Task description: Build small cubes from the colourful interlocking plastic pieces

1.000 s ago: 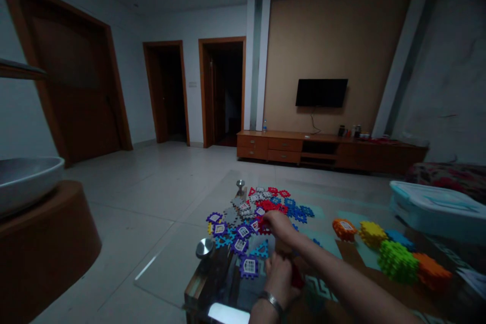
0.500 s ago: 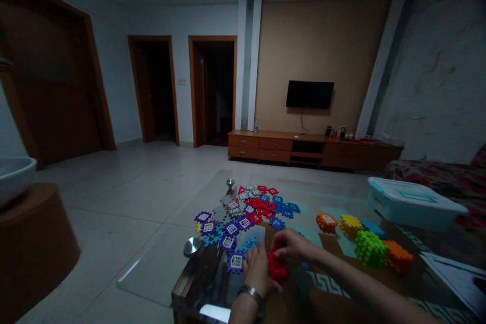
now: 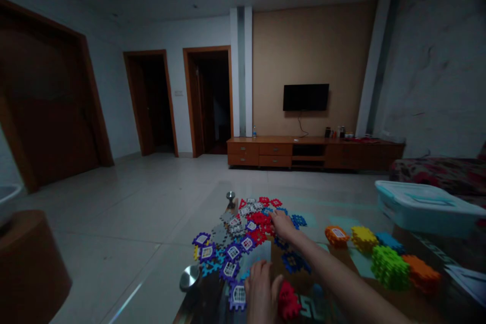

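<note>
My left hand (image 3: pixel 260 291) is low in the middle, fingers stretched forward and thumb apart from them. Just right of its thumb stands a stack of red interlocking plastic tiles (image 3: pixel 289 302). A purple tile with a white window panel (image 3: pixel 238 294) lies at its left. My right hand (image 3: pixel 283 225) reaches farther forward, its fingers bent down at the loose red tiles (image 3: pixel 260 219); no tile shows clearly between them. Blue tiles (image 3: pixel 293 261) lie under and beside the right forearm.
Grey tiles (image 3: pixel 224 230) and more purple tiles (image 3: pixel 233 251) spread over the glass table. Orange (image 3: pixel 336 236), yellow (image 3: pixel 364 239) and green (image 3: pixel 390 266) stacks stand right of my forearm. A pale blue lidded box (image 3: pixel 421 212) is behind them. Metal knobs (image 3: pixel 189 277) mark the table's left side.
My right hand has left the red stack and moved forward to the loose red tiles. My left hand has eased off beside the stack. The view has tilted up slightly.
</note>
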`<state>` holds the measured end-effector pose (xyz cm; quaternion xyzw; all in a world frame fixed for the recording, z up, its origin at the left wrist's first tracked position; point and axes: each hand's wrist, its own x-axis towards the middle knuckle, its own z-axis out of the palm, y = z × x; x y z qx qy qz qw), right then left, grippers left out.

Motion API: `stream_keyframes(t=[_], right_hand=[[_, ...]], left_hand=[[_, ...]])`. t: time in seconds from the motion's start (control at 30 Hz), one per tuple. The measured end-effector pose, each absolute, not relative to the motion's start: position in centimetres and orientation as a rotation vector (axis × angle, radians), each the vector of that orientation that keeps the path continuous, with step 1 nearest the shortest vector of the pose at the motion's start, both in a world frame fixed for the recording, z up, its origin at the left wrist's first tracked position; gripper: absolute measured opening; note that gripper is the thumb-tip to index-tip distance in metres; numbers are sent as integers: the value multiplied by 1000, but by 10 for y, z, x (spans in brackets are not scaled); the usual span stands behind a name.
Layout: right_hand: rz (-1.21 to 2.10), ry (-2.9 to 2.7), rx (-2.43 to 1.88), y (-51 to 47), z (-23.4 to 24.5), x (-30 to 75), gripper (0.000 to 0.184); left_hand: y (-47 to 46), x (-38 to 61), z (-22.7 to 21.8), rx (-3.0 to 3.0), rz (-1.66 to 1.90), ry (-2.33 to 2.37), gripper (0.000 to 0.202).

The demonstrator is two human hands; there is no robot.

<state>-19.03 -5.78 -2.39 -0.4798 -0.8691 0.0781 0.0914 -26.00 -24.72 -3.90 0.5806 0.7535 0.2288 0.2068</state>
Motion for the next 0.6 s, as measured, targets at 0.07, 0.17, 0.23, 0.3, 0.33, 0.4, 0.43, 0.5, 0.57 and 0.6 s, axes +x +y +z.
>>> stream_keyframes(t=[0.07, 0.17, 0.23, 0.3, 0.33, 0.4, 0.43, 0.5, 0.57, 0.6], right_hand=[[218, -2590, -1469, -47, -23, -196, 40], [210, -2625, -1474, -39, -23, -200, 29], [204, -2645, -1447, -39, -22, -198, 30], [207, -2659, -1398, -41, -20, -192, 39], [215, -2667, -1366, -43, -19, -188, 42], [242, -2686, -1289, -47, -16, -174, 40], [261, -2698, -1250, -50, -16, -165, 35], [305, -2728, -1175, -56, -16, -146, 24], [347, -2753, -1117, -63, -18, -128, 21], [362, -2759, -1097, -67, -18, -121, 21]], left_hand=[[-239, -270, -52, 1649, 658, 2125, 45], [-225, -285, -72, 1689, 661, 2182, 44], [-218, -293, -82, 1712, 677, 2212, 43], [-214, -298, -88, 1743, 713, 2236, 43], [-212, -299, -89, 1761, 735, 2248, 43], [-209, -300, -87, 1785, 769, 2275, 43], [-207, -300, -83, 1792, 774, 2284, 43], [-200, -297, -71, 1817, 744, 2285, 44], [-191, -294, -57, 1870, 647, 2278, 48], [-185, -292, -50, 1895, 575, 2283, 50]])
